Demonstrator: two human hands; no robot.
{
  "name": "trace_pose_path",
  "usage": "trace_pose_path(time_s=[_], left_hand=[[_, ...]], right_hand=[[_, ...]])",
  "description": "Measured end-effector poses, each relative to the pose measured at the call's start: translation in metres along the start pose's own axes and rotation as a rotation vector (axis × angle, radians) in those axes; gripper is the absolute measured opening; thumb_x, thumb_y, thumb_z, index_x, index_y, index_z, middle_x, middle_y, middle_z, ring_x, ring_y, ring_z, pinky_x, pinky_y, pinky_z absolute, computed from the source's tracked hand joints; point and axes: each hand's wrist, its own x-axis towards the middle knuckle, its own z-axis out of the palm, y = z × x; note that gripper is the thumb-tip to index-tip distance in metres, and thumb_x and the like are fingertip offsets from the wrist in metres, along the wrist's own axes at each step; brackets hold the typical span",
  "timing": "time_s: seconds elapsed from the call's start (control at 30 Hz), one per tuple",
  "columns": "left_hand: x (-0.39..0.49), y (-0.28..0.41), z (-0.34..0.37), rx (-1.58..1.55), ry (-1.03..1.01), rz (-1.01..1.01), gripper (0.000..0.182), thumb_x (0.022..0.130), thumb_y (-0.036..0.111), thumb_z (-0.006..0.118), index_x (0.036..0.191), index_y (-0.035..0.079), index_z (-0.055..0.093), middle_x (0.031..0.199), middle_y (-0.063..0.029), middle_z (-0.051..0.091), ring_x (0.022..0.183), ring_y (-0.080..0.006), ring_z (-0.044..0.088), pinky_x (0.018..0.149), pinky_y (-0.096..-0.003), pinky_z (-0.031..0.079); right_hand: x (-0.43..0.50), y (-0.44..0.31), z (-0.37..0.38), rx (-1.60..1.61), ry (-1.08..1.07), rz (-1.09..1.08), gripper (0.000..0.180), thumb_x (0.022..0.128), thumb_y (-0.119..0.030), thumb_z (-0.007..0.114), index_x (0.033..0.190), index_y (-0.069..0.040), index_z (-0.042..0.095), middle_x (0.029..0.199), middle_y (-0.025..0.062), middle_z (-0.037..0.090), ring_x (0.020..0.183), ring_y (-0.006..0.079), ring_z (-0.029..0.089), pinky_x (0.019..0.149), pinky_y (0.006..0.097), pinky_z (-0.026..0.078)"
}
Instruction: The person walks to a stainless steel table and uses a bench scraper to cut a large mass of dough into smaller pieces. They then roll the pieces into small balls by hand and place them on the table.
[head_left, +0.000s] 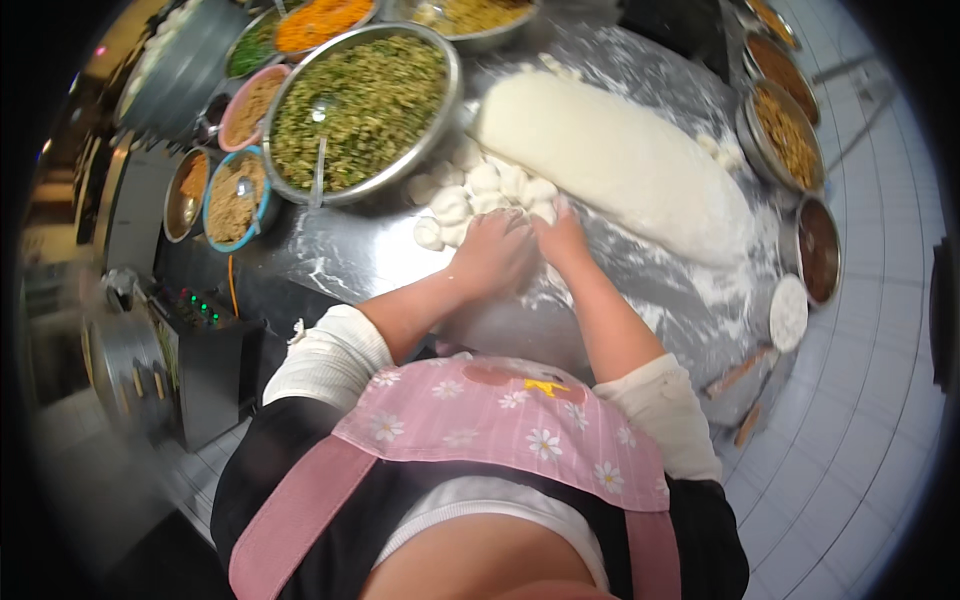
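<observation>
In the head view, my left hand is at the near edge of a cluster of small dough pieces, its back towards me and its fingers bent down. Close beside it, my right hand touches the dough pieces at the cluster's right end. What lies beneath the left palm and between the hands is hidden, so I cannot tell whether either one grips a piece. Behind the pieces a long, thick slab of dough stretches away to the right on the floured metal worktop.
A large steel bowl of chopped green filling with a spoon stands at the back left. Left of it are a blue-rimmed bowl and a pink bowl. More filling bowls line the right edge, near a container of white powder and wooden-handled tools.
</observation>
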Motion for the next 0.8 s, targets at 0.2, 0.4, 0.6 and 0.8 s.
trace_pose_path(time_s=[0.2, 0.4, 0.6, 0.8], left_hand=[[0.067, -0.015, -0.035, 0.048, -0.155, -0.145, 0.036, 0.08, 0.016, 0.066, 0.113, 0.002, 0.06, 0.116, -0.0228, 0.059, 0.108, -0.041, 0.055, 0.091, -0.0469, 0.046], [0.06, -0.051, 0.023, 0.105, -0.332, 0.117, 0.026, 0.078, 0.021, 0.066, 0.1, 0.006, 0.064, 0.102, -0.0156, 0.062, 0.106, -0.0364, 0.055, 0.089, -0.0481, 0.043], [0.055, -0.029, -0.016, 0.254, -0.146, 0.099, 0.035, 0.08, 0.02, 0.071, 0.113, 0.009, 0.062, 0.115, -0.0163, 0.061, 0.113, -0.0353, 0.054, 0.095, -0.051, 0.041], [0.084, -0.034, 0.002, 0.323, -0.414, -0.165, 0.039, 0.086, 0.03, 0.066, 0.115, 0.004, 0.063, 0.116, -0.02, 0.06, 0.112, -0.0405, 0.053, 0.095, -0.0508, 0.043]], right_hand=[[0.015, -0.014, -0.029, 0.046, -0.335, 0.034, 0.044, 0.087, -0.032, 0.065, 0.119, -0.001, 0.063, 0.116, 0.0238, 0.064, 0.112, 0.0396, 0.059, 0.096, 0.0438, 0.046], [-0.035, 0.011, -0.058, 0.09, -0.019, -0.077, 0.028, 0.087, -0.022, 0.064, 0.109, -0.006, 0.068, 0.114, 0.0169, 0.063, 0.101, 0.0318, 0.065, 0.088, 0.0417, 0.051], [-0.141, 0.138, -0.206, -0.047, 0.544, 0.281, 0.024, 0.089, -0.016, 0.063, 0.111, -0.006, 0.065, 0.116, 0.0165, 0.062, 0.111, 0.0334, 0.058, 0.096, 0.0412, 0.046], [-0.258, 0.3, -0.314, -0.393, 0.863, 0.804, 0.035, 0.088, -0.022, 0.06, 0.119, -0.007, 0.063, 0.123, 0.0159, 0.059, 0.118, 0.0371, 0.053, 0.1, 0.0494, 0.043]])
